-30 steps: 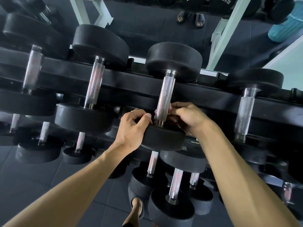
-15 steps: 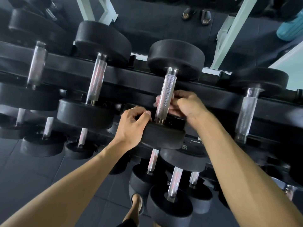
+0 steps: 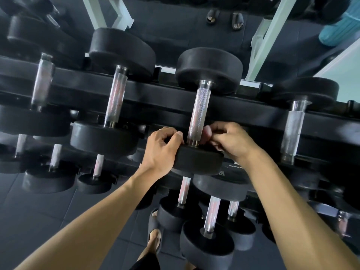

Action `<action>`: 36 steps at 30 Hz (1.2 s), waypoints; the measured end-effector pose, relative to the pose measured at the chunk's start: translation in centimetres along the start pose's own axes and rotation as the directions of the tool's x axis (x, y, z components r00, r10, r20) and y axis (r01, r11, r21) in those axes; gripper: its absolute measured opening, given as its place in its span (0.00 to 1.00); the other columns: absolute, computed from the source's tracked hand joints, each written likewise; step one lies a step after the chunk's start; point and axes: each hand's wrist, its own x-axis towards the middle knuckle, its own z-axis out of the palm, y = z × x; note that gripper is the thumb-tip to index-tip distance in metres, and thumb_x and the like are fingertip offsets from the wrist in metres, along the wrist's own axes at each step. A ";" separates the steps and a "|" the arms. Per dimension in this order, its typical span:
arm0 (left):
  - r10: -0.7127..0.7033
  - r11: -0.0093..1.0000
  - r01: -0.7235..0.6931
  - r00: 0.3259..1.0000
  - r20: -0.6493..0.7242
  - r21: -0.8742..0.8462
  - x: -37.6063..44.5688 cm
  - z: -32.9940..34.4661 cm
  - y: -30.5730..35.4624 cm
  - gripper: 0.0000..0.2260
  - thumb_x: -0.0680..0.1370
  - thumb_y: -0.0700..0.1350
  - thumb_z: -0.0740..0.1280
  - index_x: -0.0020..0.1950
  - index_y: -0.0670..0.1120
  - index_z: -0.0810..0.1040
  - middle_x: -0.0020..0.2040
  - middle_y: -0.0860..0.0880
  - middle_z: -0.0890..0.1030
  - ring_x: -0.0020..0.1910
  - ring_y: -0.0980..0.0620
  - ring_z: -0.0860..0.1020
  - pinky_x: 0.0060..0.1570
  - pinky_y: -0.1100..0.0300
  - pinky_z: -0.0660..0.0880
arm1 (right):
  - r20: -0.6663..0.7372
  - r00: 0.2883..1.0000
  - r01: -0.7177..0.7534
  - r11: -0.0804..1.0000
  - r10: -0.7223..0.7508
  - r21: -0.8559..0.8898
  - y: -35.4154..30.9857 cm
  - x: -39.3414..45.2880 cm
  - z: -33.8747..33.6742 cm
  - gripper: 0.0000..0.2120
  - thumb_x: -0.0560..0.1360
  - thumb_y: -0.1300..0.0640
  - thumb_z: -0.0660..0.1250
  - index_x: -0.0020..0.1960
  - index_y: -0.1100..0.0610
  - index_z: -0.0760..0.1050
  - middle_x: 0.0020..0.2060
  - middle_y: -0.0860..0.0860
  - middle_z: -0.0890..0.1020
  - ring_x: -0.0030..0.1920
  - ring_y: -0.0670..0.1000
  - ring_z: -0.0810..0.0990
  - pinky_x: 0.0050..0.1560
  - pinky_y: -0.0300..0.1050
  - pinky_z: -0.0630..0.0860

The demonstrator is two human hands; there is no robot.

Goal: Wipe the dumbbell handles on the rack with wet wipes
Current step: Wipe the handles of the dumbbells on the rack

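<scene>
At the far left of the rack point(image 3: 253, 114) stands a dumbbell with a dull handle point(image 3: 41, 81), and to the right of it a second one whose handle point(image 3: 116, 98) runs from a near weight head up to a far one.

The left hand point(image 3: 161, 151) comes next. Its grip is curled on the rim of the near head point(image 3: 198, 160) of the middle dumbbell, with the thumb on the top face and the other fingers at the side, so it seems to steady the weight.

Just right of this thumb rises the knurled handle point(image 3: 199, 112), the thing now in work. Its long axis goes from the near head, between the two hands, away and slightly to the right toward the far head point(image 3: 209, 70). The whole free length of the bar therefore lies on the far side of both hands, and a wiping stroke would have to travel away from the body along this line.

The right hand point(image 3: 228, 141) is at the near end of the bar, touching it from the right side; its grip is closed, fingers pinched together against the metal. A wet wipe should be inside this pinch, but I cannot see it clearly, only a pale edge under the fingers. This hand is the nearer one to the bar.

Further right another handle point(image 3: 293, 129) waits, well apart from both hands.
</scene>
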 end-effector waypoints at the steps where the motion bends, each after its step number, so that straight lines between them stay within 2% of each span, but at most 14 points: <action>1: 0.006 1.000 -0.006 1.000 0.000 -0.008 0.0 0.0 0.0 0.19 0.70 0.56 0.60 0.32 0.41 0.76 0.35 0.45 0.77 0.34 0.55 0.73 0.36 0.59 0.68 | -0.043 0.999 0.018 0.999 -0.016 0.050 -0.3 -0.6 -0.3 0.16 0.75 0.73 0.64 0.43 0.54 0.82 0.34 0.54 0.82 0.33 0.49 0.78 0.36 0.41 0.73; 3: 0.031 0.999 -0.031 0.999 0.013 -0.023 0.0 0.0 0.0 0.20 0.70 0.56 0.60 0.32 0.39 0.75 0.34 0.43 0.76 0.34 0.54 0.72 0.35 0.57 0.67 | -0.142 0.987 0.092 0.985 -0.071 0.147 -1.2 -1.9 -0.7 0.13 0.77 0.71 0.66 0.47 0.55 0.82 0.41 0.53 0.87 0.42 0.52 0.86 0.45 0.42 0.81; 5: 0.046 0.999 -0.045 0.998 0.040 -0.026 0.0 -0.1 0.0 0.20 0.71 0.56 0.60 0.32 0.39 0.74 0.32 0.46 0.74 0.33 0.55 0.71 0.34 0.59 0.66 | -0.220 0.966 0.166 0.977 -0.135 0.132 -2.1 -3.3 -0.6 0.11 0.77 0.69 0.67 0.49 0.55 0.83 0.45 0.52 0.87 0.48 0.51 0.87 0.50 0.44 0.82; 7: 0.045 0.999 -0.045 0.995 0.087 -0.009 0.0 -0.4 0.0 0.17 0.73 0.55 0.62 0.32 0.44 0.76 0.31 0.51 0.75 0.33 0.57 0.72 0.34 0.63 0.66 | -0.281 0.946 0.204 0.971 -0.163 0.123 -2.9 -4.9 0.2 0.10 0.76 0.70 0.69 0.49 0.57 0.83 0.46 0.52 0.87 0.50 0.51 0.86 0.51 0.44 0.82; 10: 0.072 0.997 -0.076 0.978 0.193 0.011 0.5 -1.3 0.8 0.10 0.78 0.53 0.68 0.40 0.50 0.80 0.35 0.55 0.81 0.36 0.59 0.77 0.37 0.66 0.71 | -0.393 0.905 0.229 0.965 -0.163 0.126 -3.9 -6.6 2.0 0.08 0.73 0.68 0.74 0.48 0.58 0.82 0.45 0.55 0.87 0.51 0.53 0.86 0.56 0.52 0.82; 12: 0.117 0.990 -0.092 0.958 0.261 -0.103 0.9 -2.4 2.1 0.02 0.79 0.50 0.70 0.46 0.56 0.80 0.37 0.61 0.83 0.38 0.63 0.80 0.41 0.71 0.73 | -0.441 0.877 0.247 0.966 -0.191 0.073 -4.5 -7.4 3.3 0.07 0.71 0.65 0.76 0.46 0.57 0.82 0.43 0.53 0.87 0.49 0.53 0.86 0.58 0.54 0.81; 14: 0.132 0.966 -0.035 0.920 0.368 -0.257 1.3 -3.4 3.4 0.04 0.78 0.51 0.69 0.52 0.55 0.81 0.39 0.59 0.85 0.42 0.61 0.83 0.47 0.70 0.76 | -0.476 0.852 0.253 0.967 -0.220 0.006 -5.0 -7.8 4.6 0.07 0.70 0.63 0.78 0.43 0.55 0.82 0.41 0.52 0.87 0.47 0.52 0.86 0.56 0.50 0.81; 17: 0.139 0.960 -0.002 0.872 0.470 -0.279 2.0 -4.7 4.3 0.10 0.77 0.47 0.72 0.55 0.44 0.84 0.42 0.48 0.87 0.45 0.52 0.86 0.51 0.61 0.80 | -0.524 0.811 0.263 0.962 -0.260 -0.072 -5.7 -8.0 6.4 0.06 0.70 0.64 0.77 0.43 0.56 0.82 0.39 0.50 0.86 0.43 0.47 0.86 0.47 0.39 0.81; 22: -0.017 0.916 0.210 0.873 0.488 -0.343 2.7 -5.8 4.3 0.04 0.77 0.37 0.71 0.51 0.42 0.84 0.43 0.44 0.87 0.44 0.48 0.86 0.47 0.60 0.81 | -0.517 0.814 0.263 0.961 -0.266 -0.081 -5.7 -8.5 8.0 0.09 0.75 0.66 0.71 0.48 0.52 0.82 0.42 0.45 0.87 0.46 0.42 0.85 0.50 0.33 0.77; 25: -0.139 0.861 0.336 0.877 0.459 -0.381 3.7 -5.6 4.7 0.05 0.76 0.34 0.69 0.50 0.40 0.83 0.42 0.42 0.86 0.44 0.47 0.86 0.49 0.55 0.82 | -0.465 0.841 0.307 0.952 -0.275 -0.008 -5.7 -8.9 8.4 0.13 0.79 0.69 0.64 0.56 0.54 0.80 0.48 0.45 0.87 0.53 0.43 0.84 0.57 0.35 0.77; 28: -0.242 0.709 0.488 0.847 0.474 -0.509 5.2 -5.4 4.9 0.06 0.76 0.32 0.68 0.51 0.37 0.81 0.45 0.40 0.86 0.47 0.45 0.85 0.51 0.55 0.82 | -0.626 0.742 0.294 0.956 -0.239 -0.016 -5.0 -8.9 8.4 0.13 0.80 0.66 0.63 0.58 0.52 0.79 0.49 0.43 0.86 0.54 0.39 0.82 0.57 0.32 0.75; 30: -0.295 0.674 0.511 0.848 0.440 -0.534 6.5 -5.0 4.2 0.09 0.75 0.32 0.68 0.55 0.35 0.80 0.46 0.40 0.86 0.49 0.44 0.85 0.55 0.54 0.81 | -0.737 0.644 0.240 0.969 -0.204 -0.059 -3.7 -8.8 8.5 0.11 0.80 0.62 0.65 0.56 0.49 0.79 0.48 0.42 0.85 0.51 0.38 0.81 0.54 0.33 0.76; 31: -0.323 0.666 0.519 0.848 0.419 -0.537 7.1 -4.6 3.8 0.10 0.75 0.32 0.68 0.56 0.34 0.80 0.46 0.40 0.86 0.49 0.44 0.85 0.56 0.54 0.81 | -0.754 0.626 0.209 0.974 -0.199 -0.084 -2.8 -8.7 8.7 0.10 0.79 0.61 0.65 0.55 0.49 0.80 0.48 0.41 0.84 0.51 0.39 0.81 0.54 0.34 0.77; 36: -0.398 0.647 0.566 0.822 0.407 -0.511 9.8 -0.9 4.2 0.05 0.77 0.35 0.70 0.52 0.40 0.82 0.43 0.43 0.86 0.44 0.47 0.84 0.51 0.54 0.82 | -0.755 0.641 0.132 0.988 -0.142 -0.074 0.4 -7.8 9.9 0.10 0.82 0.56 0.61 0.55 0.54 0.81 0.49 0.43 0.83 0.55 0.45 0.80 0.59 0.42 0.75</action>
